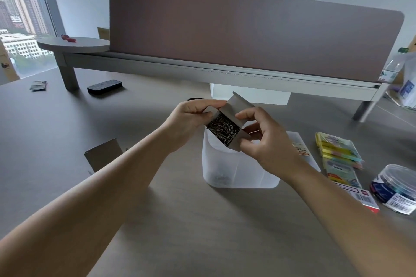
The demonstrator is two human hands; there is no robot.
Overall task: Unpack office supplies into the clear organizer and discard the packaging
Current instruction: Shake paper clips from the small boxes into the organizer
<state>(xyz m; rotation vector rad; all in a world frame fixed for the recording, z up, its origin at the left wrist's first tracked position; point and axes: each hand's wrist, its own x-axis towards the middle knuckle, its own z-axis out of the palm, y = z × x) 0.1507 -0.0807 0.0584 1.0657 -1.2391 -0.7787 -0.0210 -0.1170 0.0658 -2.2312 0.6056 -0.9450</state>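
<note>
A small grey cardboard box [239,105] with its top flap open is full of metal paper clips [222,129]. My left hand [189,119] grips its left side and my right hand [265,144] grips its right side and lower edge. I hold the box tilted just above the clear organizer [225,171], a frosted plastic tray on the table right below it. The organizer's near compartment holds a few small items I cannot make out.
To the right lie sticky note packs [337,148], a packaged card [360,195] and a round clear tub [396,186]. A flattened cardboard piece [103,155] lies left. A black eraser [104,86] and a partition [247,36] stand behind; a person stands beyond it.
</note>
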